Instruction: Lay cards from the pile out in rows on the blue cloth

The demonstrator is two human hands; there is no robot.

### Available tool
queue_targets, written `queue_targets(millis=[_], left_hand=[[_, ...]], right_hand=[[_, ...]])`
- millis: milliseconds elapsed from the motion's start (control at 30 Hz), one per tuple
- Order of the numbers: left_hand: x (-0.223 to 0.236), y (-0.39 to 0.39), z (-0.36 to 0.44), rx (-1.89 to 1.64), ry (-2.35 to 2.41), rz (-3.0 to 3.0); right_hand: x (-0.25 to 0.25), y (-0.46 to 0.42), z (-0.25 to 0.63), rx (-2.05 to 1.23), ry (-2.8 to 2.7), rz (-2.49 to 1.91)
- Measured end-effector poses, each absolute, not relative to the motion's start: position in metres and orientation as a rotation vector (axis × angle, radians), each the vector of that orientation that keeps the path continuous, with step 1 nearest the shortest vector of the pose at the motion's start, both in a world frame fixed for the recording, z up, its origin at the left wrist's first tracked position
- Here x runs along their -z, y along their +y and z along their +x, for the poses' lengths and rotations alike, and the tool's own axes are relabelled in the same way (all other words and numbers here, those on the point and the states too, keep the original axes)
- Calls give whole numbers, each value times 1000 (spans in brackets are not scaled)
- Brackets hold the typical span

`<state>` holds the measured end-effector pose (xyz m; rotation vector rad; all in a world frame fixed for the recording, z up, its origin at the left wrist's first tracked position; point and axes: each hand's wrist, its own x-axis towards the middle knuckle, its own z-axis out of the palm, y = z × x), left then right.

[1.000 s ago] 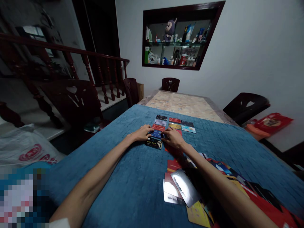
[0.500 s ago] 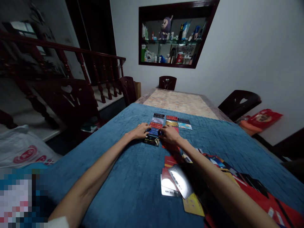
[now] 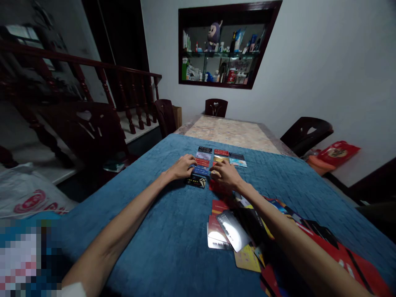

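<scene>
My left hand (image 3: 185, 166) rests at the left end of a blue card (image 3: 199, 170), fingers bent and pinched against its edge. This card lies in the left column, below a red card (image 3: 201, 162) and above a black and gold card (image 3: 196, 181). Just to the right, my right hand (image 3: 227, 172) hovers over the middle column with bent fingers apart, holding nothing that I can see. It partly hides a gold card (image 3: 220, 159) and red cards (image 3: 218, 186) beneath it. A light blue card (image 3: 238, 163) lies in the right column.
Nearer me lies a loose pile with a silver card (image 3: 233, 231) and a yellow card (image 3: 247, 258). More cards and a red item (image 3: 349, 255) spread under my right forearm. A blue cloth (image 3: 148, 239) covers the table's near part. Chairs (image 3: 305, 132) stand around it.
My right hand has moved off the right end of the blue card, a little to the right. My left hand stays at the card's left end. The view has shifted slightly.
</scene>
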<state>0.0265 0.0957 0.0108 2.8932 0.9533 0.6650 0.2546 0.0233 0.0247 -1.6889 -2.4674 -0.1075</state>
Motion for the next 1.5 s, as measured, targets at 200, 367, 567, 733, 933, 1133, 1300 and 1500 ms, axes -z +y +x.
queue_targets(millis=[200,367,567,733,933,1133,1300,1500], left_hand=[[-21,68,40,-626,837,2932],[-25,38,54,-592,724,2953],[-26,-18,77,-444,534,3087],[-19,-74,93,-455,442,3138],[-5,-104,100,-446,512,3079],[-5,-101,93,-385,570,3042],[-5,-98,91,-403,545,3036],[-9,-90,87,-389,426,3068]], right_hand=[[-20,-7,272,134,-2443,-1667],[-12,-32,287,135,-2409,-1589],[-4,-73,296,115,-2402,-1437],[4,-104,302,76,-2387,-1336],[12,-125,305,53,-2385,-1299],[14,-130,305,77,-2444,-1278],[9,-134,302,75,-2470,-1265],[6,-136,299,1,-2499,-1241]])
